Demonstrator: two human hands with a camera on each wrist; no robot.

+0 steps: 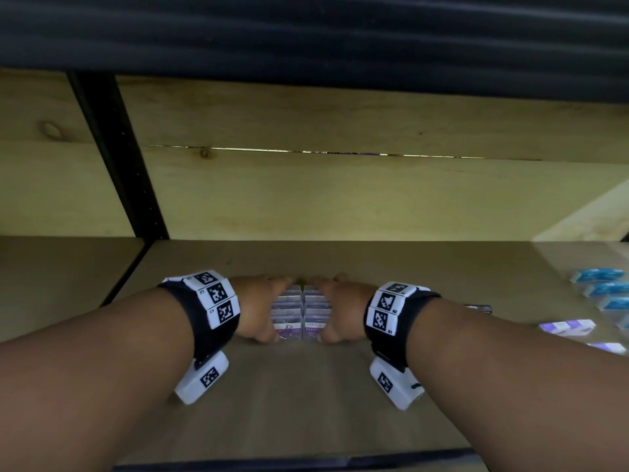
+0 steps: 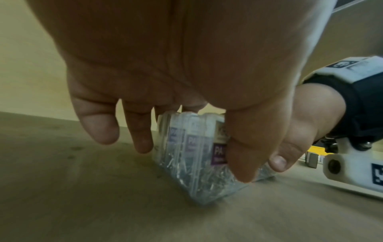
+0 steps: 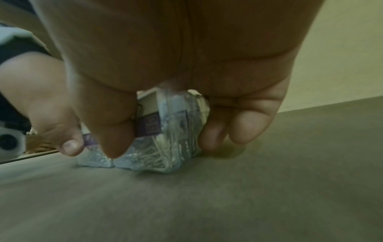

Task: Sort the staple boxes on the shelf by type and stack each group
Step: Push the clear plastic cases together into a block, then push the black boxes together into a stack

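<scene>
Standing on the shelf board (image 1: 340,264) near its front-centre, the purple-label boxes (image 1: 302,315) form two rows side by side, touching. The block's long axis runs from 6 to 12 o'clock in the head view, away from the person, w/ printed purple labels facing 6 o'clock. Boxes are clear plastic, upright, w/ metal bits visible inside via the wrist views.

Left hand (image 1: 262,308) sits at the block's 9 o'clock side, thumb on the near label face, fingers (image 2: 143,139) reaching down along the far side; it clasps the left row. Right hand (image 1: 340,310) mirrors it at 3 o'clock, thumb on the front, fingers (image 3: 213,137) curled round the back of the right row, grasping it. Fingertips of both hands nearly meet at 12 o'clock over the block.

Farther out at 3 o'clock, well apart: blue boxes (image 1: 602,287) in a loose column near the shelf's right edge, and more purple boxes (image 1: 568,327) lying flat below them. Behind, at 12 o'clock, a pale wooden back panel (image 1: 340,192); black upright post (image 1: 119,158) at 10 o'clock.
</scene>
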